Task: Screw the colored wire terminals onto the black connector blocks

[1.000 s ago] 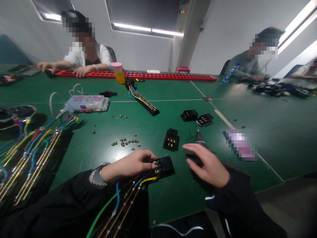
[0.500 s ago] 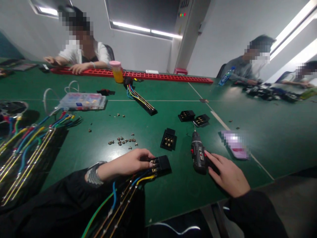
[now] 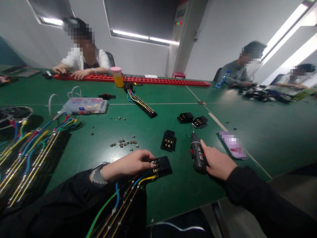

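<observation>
My left hand [image 3: 135, 162] is closed at the left end of a black terminal block [image 3: 163, 164] with brass screws, thumb and fingers pinching near its contacts. Blue and yellow wires [image 3: 147, 178] run from that end to brass strips on a black holder [image 3: 123, 211] at the table's front edge. On the right, my right hand [image 3: 219, 160] wraps the handle of a black cordless screwdriver [image 3: 198, 153], which lies on the table with its bit pointing away from me. Most of its handle is hidden under my fingers. A second terminal block [image 3: 168, 141] lies between my hands, further back.
Two more terminal blocks [image 3: 185, 117] sit beyond the screwdriver's bit. Loose screws [image 3: 125, 143] are scattered behind my left hand. Wired strip assemblies [image 3: 29, 158] and a clear parts box [image 3: 85, 105] lie left, a purple phone-like object [image 3: 232, 145] right. Several people sit across the table.
My right hand has moved forward and closed around the screwdriver's handle; before, its fingers were only reaching there. My left hand stays on the terminal block. The view has shifted slightly.
</observation>
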A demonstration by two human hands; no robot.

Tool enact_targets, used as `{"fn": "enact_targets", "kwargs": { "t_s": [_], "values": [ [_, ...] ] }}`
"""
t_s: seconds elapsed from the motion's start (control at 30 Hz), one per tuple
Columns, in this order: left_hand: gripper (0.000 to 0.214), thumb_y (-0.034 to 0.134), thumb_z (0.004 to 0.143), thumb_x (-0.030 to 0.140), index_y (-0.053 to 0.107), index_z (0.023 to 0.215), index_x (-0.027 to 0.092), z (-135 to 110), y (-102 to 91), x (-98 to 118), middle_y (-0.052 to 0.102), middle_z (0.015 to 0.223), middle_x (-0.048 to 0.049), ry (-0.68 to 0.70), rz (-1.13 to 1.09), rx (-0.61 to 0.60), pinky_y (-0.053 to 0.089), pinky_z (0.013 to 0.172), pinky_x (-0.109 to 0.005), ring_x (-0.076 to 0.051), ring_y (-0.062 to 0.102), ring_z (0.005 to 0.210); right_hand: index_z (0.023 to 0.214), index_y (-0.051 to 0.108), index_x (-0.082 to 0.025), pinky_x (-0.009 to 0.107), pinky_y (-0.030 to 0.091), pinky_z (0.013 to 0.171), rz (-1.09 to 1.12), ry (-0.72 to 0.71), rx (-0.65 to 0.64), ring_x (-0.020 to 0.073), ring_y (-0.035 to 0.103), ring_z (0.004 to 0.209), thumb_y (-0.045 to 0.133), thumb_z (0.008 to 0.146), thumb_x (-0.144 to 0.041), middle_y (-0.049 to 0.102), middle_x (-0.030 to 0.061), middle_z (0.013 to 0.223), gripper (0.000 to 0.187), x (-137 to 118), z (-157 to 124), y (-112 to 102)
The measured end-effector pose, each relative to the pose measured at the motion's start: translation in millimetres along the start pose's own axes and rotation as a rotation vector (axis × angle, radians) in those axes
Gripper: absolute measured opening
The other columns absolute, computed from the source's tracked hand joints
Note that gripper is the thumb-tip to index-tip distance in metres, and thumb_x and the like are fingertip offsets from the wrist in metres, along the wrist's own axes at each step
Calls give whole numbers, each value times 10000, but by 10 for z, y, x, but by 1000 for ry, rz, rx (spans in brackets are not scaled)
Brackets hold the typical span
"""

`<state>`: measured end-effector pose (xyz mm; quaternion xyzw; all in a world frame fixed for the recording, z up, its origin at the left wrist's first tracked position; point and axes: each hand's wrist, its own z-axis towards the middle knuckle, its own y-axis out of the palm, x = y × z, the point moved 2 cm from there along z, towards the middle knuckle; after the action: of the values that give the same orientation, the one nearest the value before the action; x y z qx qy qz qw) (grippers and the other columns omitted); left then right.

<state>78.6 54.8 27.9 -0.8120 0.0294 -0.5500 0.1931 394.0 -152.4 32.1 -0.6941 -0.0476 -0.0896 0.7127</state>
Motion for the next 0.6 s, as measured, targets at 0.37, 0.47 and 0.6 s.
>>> {"fn": "enact_targets", "kwargs": {
  "t_s": [0.37, 0.47, 0.6],
  "values": [
    [381, 662, 889, 458, 683, 1136, 168, 15, 20, -44, 762, 1076, -66, 0, -80, -23, 554, 839, -312, -221, 713, 941, 1645, 191, -105, 443, 608, 809, 155, 219, -8, 333, 741, 983, 533, 908, -245, 676, 206, 1201, 825, -141, -223, -179],
    [362, 664, 879, 437, 687, 1126, 173, 18, 25, -46, 762, 1069, -56, 9, -87, -16, 555, 844, -304, -216, 712, 944, 1541, 428, -169, 487, 599, 909, 655, 404, 135, 333, 724, 1052, 610, 899, -408, 705, 175, 1205, 709, -198, -448, -507],
    [374, 659, 878, 441, 691, 1128, 164, 12, 17, -19, 764, 1093, -67, 3, -57, 2, 550, 849, -305, -221, 709, 959, 1181, 698, -198, 401, 613, 662, 1395, 583, -170, 246, 693, 670, 589, 929, -580, 685, 69, 726, 469, -401, -799, -975]
  ]
}}
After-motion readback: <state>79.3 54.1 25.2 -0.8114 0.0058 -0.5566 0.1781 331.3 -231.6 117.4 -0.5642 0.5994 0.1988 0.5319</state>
